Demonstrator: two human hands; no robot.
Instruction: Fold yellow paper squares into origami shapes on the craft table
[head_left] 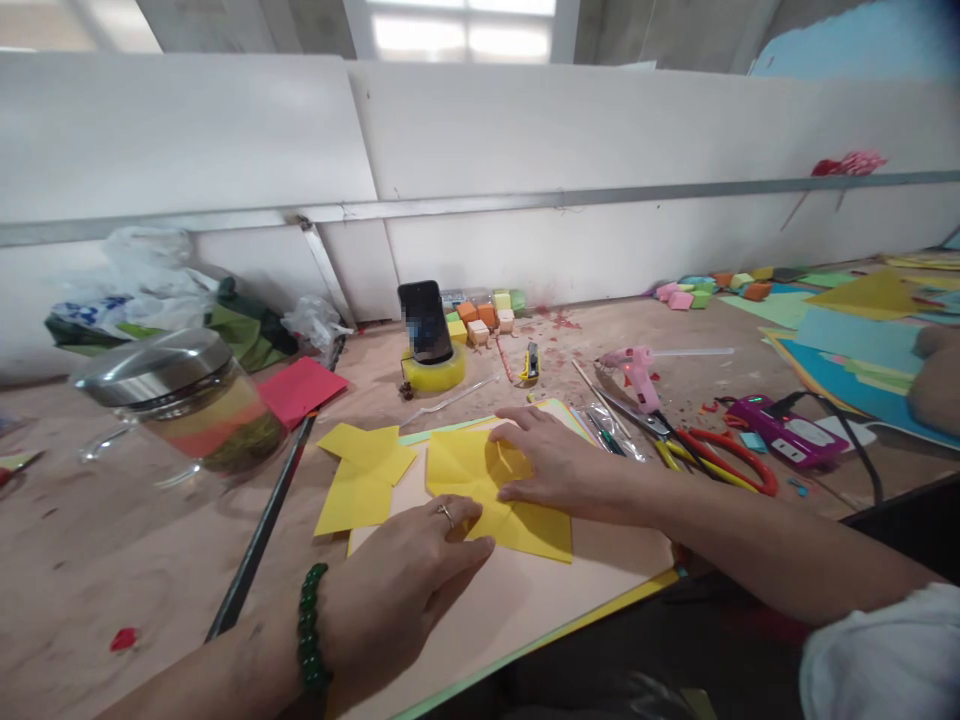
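Observation:
A yellow folded paper (480, 490) lies on a stack of pale card sheets (525, 590) at the table's near edge. My left hand (409, 575), with a ring and a green bead bracelet, lies flat with its fingertips pressing the paper's lower left edge. My right hand (551, 460) rests flat on the paper's right part, fingers stretched toward its middle. Another yellow folded piece (364, 475) lies just left of the one I press.
A glass jar with a metal lid (187, 400) stands at left, beside a red paper (300, 388). A phone (425, 322) leans on a tape roll. At right lie a pink glue gun (639, 370), red scissors (720, 455) and coloured sheets (855, 340). Small paper cubes (484, 310) sit by the wall.

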